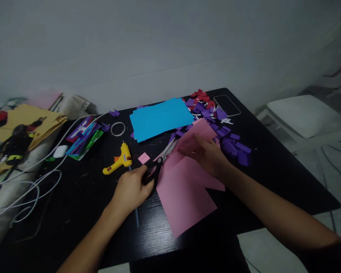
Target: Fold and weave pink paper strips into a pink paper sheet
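My left hand [133, 188] is wrapped round the black handles of a pair of scissors [160, 160]. The scissors' blades lie against the left edge of a pink paper sheet [184, 193]. With its fingers closed on the upper part of this pink paper, my right hand [208, 153] rests near the blade tips. A notch shows in the sheet's right side. Small pink paper pieces [143, 158] lie just beyond my left hand. The yellow glue gun [119, 159], with a glue stick [136, 218] trailing behind it, is left of the scissors.
Blue sheets [161, 118] lie at the back of the black table [82, 212]. Purple scraps [233, 146] and red scraps [200, 95] cover the right rear. A tape ring [118, 129], coloured strips [86, 138] and white cables [35, 184] are leftward. A white stool [294, 113] stands right.
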Demonstrator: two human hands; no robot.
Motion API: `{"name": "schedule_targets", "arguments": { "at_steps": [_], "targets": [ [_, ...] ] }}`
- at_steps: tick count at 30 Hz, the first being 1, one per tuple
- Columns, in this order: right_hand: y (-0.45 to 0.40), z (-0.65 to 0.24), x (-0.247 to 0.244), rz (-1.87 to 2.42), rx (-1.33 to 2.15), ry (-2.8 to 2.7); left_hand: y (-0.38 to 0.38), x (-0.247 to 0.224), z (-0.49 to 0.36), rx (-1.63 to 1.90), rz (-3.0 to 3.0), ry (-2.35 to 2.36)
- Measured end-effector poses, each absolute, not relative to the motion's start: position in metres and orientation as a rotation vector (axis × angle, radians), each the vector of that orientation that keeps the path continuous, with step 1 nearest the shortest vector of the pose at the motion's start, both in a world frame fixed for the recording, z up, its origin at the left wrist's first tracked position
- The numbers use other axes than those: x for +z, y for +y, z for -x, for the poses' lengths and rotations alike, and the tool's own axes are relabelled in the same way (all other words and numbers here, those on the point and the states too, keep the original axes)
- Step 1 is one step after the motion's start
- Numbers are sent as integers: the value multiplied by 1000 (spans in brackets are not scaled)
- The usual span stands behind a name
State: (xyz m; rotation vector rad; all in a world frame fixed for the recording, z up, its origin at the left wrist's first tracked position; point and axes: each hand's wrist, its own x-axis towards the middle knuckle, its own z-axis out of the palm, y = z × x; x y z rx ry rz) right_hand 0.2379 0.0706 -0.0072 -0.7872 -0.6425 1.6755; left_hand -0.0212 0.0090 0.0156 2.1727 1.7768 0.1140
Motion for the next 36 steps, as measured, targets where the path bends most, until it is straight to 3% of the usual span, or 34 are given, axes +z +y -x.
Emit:
{"name": "schedule_targets", "arguments": {
  "at_steps": [36],
  "targets": [
    [74, -241, -9, 876, 1739, -585, 11, 14, 26, 164, -2231, 1696]
  ]
}}
